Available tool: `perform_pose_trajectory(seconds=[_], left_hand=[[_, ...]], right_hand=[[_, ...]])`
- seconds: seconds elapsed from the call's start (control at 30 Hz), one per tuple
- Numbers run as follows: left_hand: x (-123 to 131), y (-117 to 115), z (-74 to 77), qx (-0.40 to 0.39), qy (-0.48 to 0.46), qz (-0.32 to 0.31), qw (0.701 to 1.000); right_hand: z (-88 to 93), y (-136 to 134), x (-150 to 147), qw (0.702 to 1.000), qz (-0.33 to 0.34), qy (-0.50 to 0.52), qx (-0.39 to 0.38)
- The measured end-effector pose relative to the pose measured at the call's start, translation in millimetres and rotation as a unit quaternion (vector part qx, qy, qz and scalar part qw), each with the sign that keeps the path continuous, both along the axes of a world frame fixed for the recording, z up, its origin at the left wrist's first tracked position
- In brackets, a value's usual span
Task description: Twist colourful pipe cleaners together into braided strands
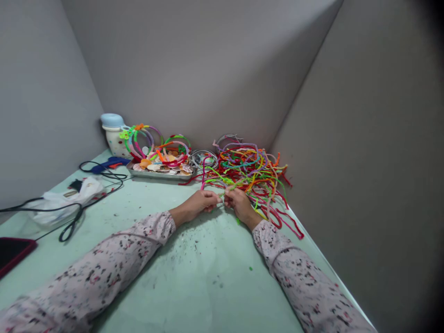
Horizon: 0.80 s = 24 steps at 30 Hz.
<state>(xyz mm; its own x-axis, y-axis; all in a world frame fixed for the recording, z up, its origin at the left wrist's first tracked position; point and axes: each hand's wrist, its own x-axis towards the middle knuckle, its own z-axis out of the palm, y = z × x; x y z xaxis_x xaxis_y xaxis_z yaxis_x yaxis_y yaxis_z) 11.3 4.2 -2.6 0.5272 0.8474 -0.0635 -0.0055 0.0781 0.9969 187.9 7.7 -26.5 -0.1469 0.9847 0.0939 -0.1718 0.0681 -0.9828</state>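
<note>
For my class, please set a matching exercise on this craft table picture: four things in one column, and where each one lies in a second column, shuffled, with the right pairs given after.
Things
1. metal tray
2. pile of coloured craft wires
3. plastic bag
4. jar with a blue lid

Places
A. far left corner, by the wall
B. left side of the table, under a black cable
C. far right, just beyond both hands
D. back middle, holding hairbands and shells

Pairs: 1-D, 2-C, 3-B, 4-A
</note>
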Motion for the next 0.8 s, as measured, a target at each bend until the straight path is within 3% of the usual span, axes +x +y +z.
perform_pose_trajectory(seconds=[0.17, 0.43, 0.8], left_hand=[[-1, -2, 2.4, 0.002, 0.008, 0.004, 1.000], [-3, -1, 5.6, -0.078, -0.045, 0.010, 0.996], [-3, -6, 10.4, -0.043, -0.045, 0.000, 0.998]], right_hand=[[0.9, 0, 0, 1.000, -0.003, -0.008, 0.002], [2.5, -2, 0, 1.000, 0.000, -0.007, 0.023], [2.5, -1, 0, 1.000, -0.015, -0.008, 0.020]])
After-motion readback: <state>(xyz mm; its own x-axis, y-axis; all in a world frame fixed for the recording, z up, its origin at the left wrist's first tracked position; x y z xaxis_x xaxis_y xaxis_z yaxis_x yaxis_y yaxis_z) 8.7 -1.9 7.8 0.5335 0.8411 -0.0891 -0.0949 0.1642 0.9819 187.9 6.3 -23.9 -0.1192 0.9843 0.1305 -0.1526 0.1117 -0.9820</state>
